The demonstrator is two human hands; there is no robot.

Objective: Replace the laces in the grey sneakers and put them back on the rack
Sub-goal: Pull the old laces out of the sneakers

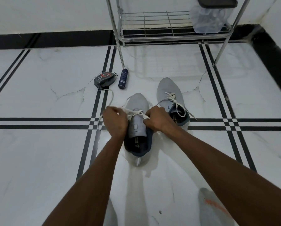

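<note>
White flat lace (133,112) is pinched by both hands: left hand (115,122) and right hand (157,119) w/ fingers curled tight, over near grey mesh sneaker (137,103). Second grey sneaker (169,90) at 1 o'clock, chrome wire rack (152,23) at 12, navy spray can (123,78) and black oval polish case (104,79) at 11.

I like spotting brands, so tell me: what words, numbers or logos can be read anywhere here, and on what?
Nothing reads clearly.
Near sneaker insole: white logo and print, too blurred.
Far sneaker insole: white print, too blurred.
Blue spray can: pale label text, too small.
Black round case: a red mark, no legible words.
</note>
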